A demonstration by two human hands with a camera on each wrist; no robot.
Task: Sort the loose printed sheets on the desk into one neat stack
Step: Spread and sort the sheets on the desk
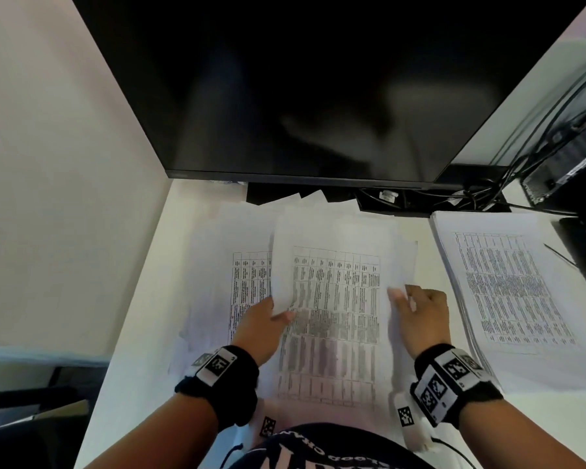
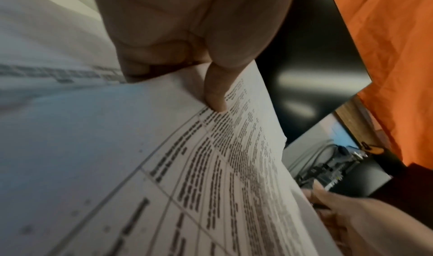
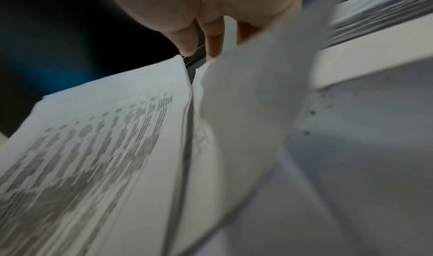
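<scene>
Paper sheet [image 1: 332, 292], thin, table-printed | left hand [image 1: 261, 328] pinching edge | right hand [image 1: 420, 316] fingers pinching opposite edge

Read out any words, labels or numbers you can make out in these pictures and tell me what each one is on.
None can be read for certain.
Held sheet: printed table, text too blurred.
Stack on the right: table print too small.
Dark shirt: pale lettering, cut off and unreadable.
Wristbands: square black-and-white code tags, tiny digits illegible.
Monitor: blank.
</scene>
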